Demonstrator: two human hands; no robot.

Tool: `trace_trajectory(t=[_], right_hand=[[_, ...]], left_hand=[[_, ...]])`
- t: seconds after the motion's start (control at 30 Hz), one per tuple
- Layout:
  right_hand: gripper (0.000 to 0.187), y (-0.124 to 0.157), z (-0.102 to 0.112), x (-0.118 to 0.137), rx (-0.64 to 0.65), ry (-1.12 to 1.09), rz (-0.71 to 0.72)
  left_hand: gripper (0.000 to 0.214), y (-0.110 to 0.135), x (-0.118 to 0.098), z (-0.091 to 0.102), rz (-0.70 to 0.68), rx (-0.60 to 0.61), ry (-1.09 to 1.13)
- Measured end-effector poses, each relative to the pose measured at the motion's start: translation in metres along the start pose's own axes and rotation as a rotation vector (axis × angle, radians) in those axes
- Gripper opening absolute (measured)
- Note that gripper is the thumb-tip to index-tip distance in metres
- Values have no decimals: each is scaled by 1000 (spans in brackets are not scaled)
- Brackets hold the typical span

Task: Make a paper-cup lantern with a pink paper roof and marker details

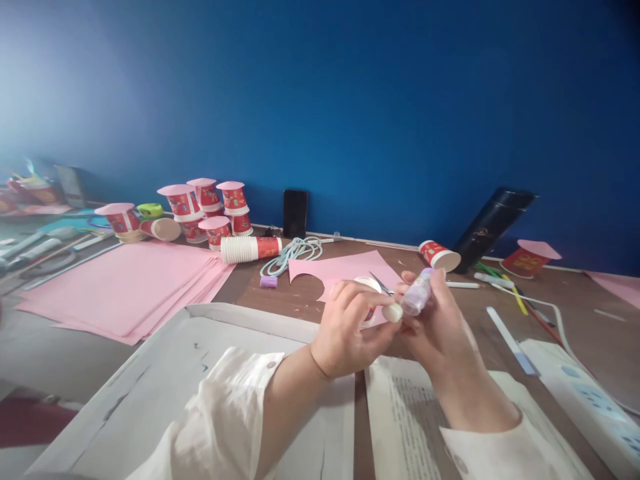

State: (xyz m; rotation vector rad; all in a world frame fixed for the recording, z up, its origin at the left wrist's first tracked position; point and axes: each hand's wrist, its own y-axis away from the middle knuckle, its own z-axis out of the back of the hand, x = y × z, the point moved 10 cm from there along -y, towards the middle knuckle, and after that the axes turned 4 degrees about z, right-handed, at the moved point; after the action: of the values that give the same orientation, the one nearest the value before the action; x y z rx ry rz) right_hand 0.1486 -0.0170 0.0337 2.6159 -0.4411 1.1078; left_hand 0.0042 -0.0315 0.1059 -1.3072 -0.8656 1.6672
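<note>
Head view: at four o'clock from centre, the right hand (443, 337) grips a translucent purple plastic tube (418, 293) while the left hand (347, 323) pinches a whitish round piece (393, 313) at its end, apparently adjusting it, which next calls for steadiness.

1. Glare at the upper left totally washes out that side of the blue wall (360, 100); right side's way dimmer.
2. Left edge is smeary and stretched.
3. Hands (345, 330) look kinda soft, faint shadow on the printed sheet (393, 417).
</note>
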Motion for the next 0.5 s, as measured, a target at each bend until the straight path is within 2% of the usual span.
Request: trace_trajectory(t=[0.3,0.5], right_hand=[[35,-2,10,-10,-96,-6,-25],[33,1,6,-12,-88,-30,-18]], left_hand=[[22,-1,4,4,29,-22,-4],[23,-1,8,3,32,-16,-18]])
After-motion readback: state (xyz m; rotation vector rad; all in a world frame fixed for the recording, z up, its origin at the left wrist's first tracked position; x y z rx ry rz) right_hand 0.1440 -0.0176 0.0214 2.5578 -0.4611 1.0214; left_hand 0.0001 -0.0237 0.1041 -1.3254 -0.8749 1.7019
